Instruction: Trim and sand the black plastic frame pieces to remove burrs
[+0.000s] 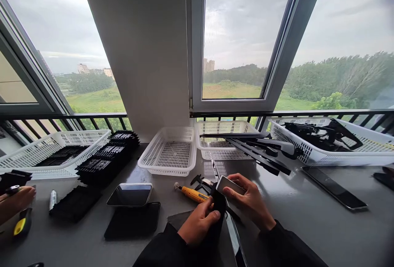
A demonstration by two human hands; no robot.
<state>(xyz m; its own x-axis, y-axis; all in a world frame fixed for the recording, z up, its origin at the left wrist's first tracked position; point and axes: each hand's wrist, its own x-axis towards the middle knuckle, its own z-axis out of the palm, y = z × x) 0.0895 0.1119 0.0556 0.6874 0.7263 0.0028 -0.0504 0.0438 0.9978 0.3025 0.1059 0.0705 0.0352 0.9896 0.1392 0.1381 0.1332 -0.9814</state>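
Observation:
In the middle of the table's near side, my left hand (200, 222) is closed round a dark black piece (218, 204), its thumb on top. My right hand (250, 201) grips a small light-grey block with rounded corners (226, 185), which is against or just over the upper end of the black piece. I cannot tell exactly what either is. Below my hands runs a long shiny metal strip (235, 238). Close by on the left lie an orange pen-like tool (193, 194) and a dark caliper (203, 182).
White baskets (144, 161) line the back, with long black parts (255, 146) across one. Black grid trays (106, 158), a phone (131, 195) and a black pad (132, 222) lie left; another dark phone (334, 187) lies right. Another person's hand (18, 201) is at far left.

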